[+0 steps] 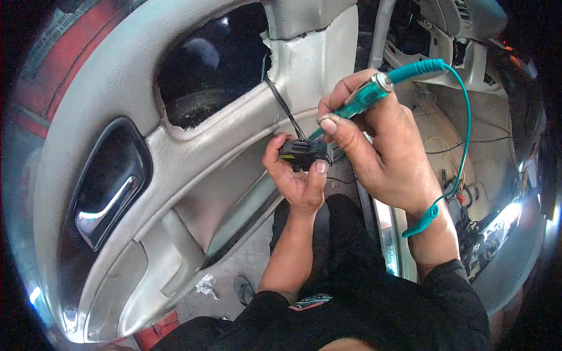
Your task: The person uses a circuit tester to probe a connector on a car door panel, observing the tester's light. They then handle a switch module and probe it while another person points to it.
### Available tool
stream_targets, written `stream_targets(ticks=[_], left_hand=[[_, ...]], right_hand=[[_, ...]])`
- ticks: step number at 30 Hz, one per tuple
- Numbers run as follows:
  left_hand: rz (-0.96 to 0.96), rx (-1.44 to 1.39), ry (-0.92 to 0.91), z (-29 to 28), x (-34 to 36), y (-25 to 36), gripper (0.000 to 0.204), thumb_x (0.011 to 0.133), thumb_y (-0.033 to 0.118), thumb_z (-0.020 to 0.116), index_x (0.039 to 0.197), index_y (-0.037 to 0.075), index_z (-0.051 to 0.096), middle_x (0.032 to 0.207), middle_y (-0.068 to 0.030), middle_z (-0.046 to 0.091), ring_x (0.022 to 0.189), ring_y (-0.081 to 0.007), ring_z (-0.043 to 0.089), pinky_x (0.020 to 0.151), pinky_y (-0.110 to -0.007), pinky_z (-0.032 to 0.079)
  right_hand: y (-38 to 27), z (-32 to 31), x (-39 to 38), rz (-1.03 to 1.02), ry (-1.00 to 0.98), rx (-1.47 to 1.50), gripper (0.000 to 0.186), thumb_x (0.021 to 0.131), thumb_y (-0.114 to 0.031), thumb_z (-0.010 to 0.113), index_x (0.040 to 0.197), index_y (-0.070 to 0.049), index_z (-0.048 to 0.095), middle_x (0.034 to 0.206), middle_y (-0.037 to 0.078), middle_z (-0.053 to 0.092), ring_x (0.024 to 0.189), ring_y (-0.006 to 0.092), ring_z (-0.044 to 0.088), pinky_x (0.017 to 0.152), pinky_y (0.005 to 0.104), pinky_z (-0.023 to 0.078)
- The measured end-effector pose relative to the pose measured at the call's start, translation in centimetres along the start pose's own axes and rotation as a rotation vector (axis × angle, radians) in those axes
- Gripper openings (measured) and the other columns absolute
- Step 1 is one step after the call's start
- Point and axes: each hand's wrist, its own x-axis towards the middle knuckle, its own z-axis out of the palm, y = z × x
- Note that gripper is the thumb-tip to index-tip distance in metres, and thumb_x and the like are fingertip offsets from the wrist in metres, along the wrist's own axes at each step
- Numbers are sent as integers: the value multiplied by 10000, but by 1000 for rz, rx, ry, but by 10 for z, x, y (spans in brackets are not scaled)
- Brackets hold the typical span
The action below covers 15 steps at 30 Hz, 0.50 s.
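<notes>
My left hand [297, 184] grips a small black switch module [304, 153] between fingers and thumb. Dark wires [283, 105] run from the module's top up to an opening in the beige car door panel [316, 64]. Between the fingers and thumb of my right hand [386, 146] is a green, see-through test light [364, 98]. It slants down to the left, its tip end close to the wire side of the module; whether it touches a contact I cannot tell. A coiled green lead [465, 117] leaves its upper end and hangs past my right wrist.
The door's inside handle [111, 184] sits at the left in a dark trim piece. To the right is the car's stripped interior, with loose wiring [462, 196] on the floor and a door sill [387, 234]. Crumpled white litter [206, 285] lies on the ground below.
</notes>
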Motion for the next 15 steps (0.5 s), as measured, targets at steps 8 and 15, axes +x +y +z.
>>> stream_targets(ticks=[8,15], left_hand=[[30,-106,34,7,-3,-11,788,764,324,749,1362,49,316,1192,-142,432,1054,-212,463,911,-340,417],[9,-107,30,6,-2,-11,794,751,302,759,1363,57,317,1195,-155,437,1058,-216,462,910,-339,424]], right_hand=[[-2,-11,-7,-15,35,13,243,934,-51,612,1114,-21,452,986,102,614,847,144,610,751,277,515],[6,-1,-9,22,36,226,264,948,-27,580,1150,-28,410,1046,129,594,886,147,594,818,282,517]])
